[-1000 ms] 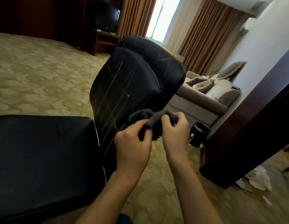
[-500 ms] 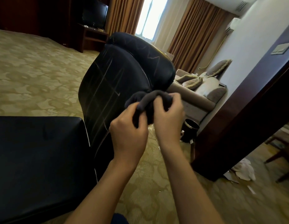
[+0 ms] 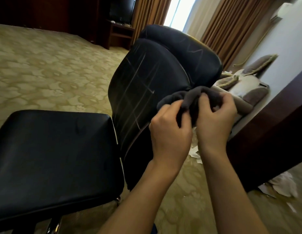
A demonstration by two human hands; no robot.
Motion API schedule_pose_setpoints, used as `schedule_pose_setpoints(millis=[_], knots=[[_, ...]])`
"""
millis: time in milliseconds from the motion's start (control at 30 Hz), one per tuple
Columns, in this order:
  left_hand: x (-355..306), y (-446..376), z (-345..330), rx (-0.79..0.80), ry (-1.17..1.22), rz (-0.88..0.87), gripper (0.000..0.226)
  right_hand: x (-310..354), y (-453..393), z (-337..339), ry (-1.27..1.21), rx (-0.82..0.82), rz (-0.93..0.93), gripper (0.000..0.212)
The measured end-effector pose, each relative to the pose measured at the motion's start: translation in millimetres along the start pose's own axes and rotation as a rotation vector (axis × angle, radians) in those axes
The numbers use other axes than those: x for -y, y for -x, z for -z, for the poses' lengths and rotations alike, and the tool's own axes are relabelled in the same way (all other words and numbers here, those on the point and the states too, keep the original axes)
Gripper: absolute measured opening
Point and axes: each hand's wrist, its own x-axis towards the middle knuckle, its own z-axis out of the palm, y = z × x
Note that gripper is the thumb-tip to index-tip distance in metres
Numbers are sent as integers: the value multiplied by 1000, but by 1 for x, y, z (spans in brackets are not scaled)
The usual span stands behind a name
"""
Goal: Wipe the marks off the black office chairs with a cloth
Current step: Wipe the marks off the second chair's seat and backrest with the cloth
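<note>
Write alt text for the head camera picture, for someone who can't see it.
Two bare hands, left hand and right hand, bunch a dark grey cloth in front of a black office chair whose backrest is streaked with pale marks. The chair stands on patterned carpet, with a sofa and curtains behind.

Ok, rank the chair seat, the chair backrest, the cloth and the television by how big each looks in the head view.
1. chair seat, though it is nearest the camera
2. chair backrest
3. cloth, bunched and partly hidden by the left hand and right hand gripping it
4. television, far across the room
</note>
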Motion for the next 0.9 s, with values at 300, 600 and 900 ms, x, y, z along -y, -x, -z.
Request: schedule_pose_setpoints(millis=[300, 600, 900], knots=[[93, 87, 48, 173, -207, 347, 16, -81, 122, -20, 272, 235, -83, 12], [62, 78, 57, 55, -140, 278, 4, -47, 105, 5, 161, 166, -87, 12], [94, 46, 52, 33, -201, 297, 12, -44, 115, -51, 291, 90, 65, 14]])
